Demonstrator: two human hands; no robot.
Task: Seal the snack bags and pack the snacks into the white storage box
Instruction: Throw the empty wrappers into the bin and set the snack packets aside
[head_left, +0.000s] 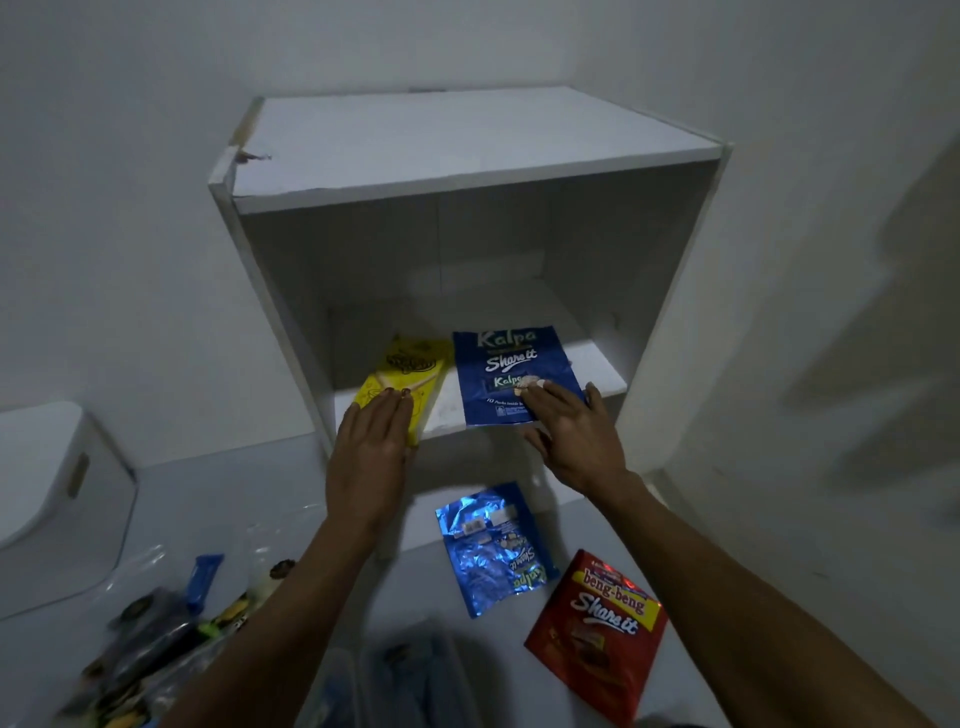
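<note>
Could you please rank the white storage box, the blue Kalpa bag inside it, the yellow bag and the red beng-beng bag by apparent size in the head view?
1. white storage box
2. red beng-beng bag, nearer the camera, and blue Kalpa bag: alike, unranked
3. yellow bag, partly covered

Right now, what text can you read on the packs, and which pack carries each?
"Kalpa", "Share it": blue bag on the shelf.
"Kalpa", "Share it": crumpled blue bag on the floor.
"beng-beng", "Share it": red bag.
Yellow pack: print unreadable.
Small print everywhere: too blurred.
</note>
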